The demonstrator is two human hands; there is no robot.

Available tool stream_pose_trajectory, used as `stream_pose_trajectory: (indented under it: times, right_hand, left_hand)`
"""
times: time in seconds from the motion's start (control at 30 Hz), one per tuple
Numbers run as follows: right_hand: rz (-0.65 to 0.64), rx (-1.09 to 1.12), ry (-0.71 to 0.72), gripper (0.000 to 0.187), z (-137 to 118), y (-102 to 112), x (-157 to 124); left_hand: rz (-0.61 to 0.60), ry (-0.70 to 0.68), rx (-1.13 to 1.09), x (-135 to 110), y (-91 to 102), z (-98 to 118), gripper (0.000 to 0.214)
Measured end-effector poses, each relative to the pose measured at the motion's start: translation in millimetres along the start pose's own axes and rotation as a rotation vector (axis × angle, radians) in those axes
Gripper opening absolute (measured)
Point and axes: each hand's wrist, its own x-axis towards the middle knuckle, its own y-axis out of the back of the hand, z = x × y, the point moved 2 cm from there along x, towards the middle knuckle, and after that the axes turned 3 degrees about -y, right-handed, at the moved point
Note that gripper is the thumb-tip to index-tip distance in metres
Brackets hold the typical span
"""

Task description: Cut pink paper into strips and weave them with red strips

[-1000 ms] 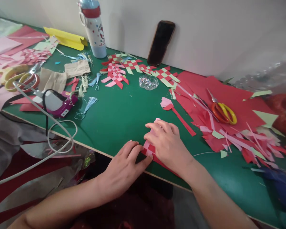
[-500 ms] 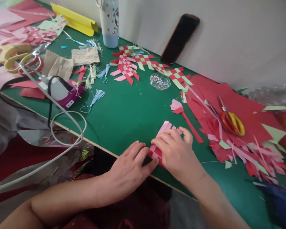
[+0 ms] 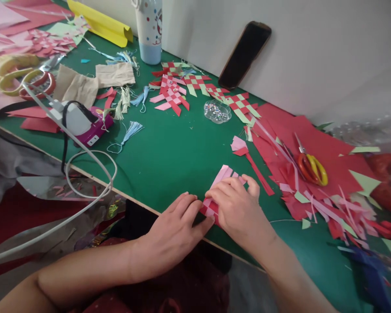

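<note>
A small woven mat of pink and red paper strips (image 3: 222, 176) lies near the front edge of the green table (image 3: 169, 152). My right hand (image 3: 239, 208) rests on top of it, fingers curled and pressed onto the strips, hiding most of the weave. My left hand (image 3: 176, 228) lies beside it with fingers together, fingertips touching the mat's red left corner. A folded pink and red strip (image 3: 241, 145) lies just beyond the mat.
Orange-handled scissors (image 3: 313, 167) lie on red paper sheets (image 3: 316, 134) and scraps at the right. Finished woven pieces (image 3: 172, 91), a dish of beads (image 3: 217, 111), a leaning phone (image 3: 244, 54) and a bottle (image 3: 149, 30) sit at the back. A purple glue gun (image 3: 84, 121) with a white cable (image 3: 94, 182) is at left.
The view has shifted slightly down and left. My right fingers have crept a little along the woven mat; my left hand stays pressed at its corner.
</note>
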Motion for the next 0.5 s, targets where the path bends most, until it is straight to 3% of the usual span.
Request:
stream_pose_trajectory:
  times: [0.27,0.5]
  right_hand:
    - [-0.032,-0.034,-0.008,0.029,4,2,1]
    - [0.155,-0.111,-0.049,0.029,15,15,-5]
  left_hand:
    - [-0.017,-0.003,0.017,0,-1.6,0,0.03]
    - [-0.017,-0.035,0.021,-2,-0.4,-1,0.029]
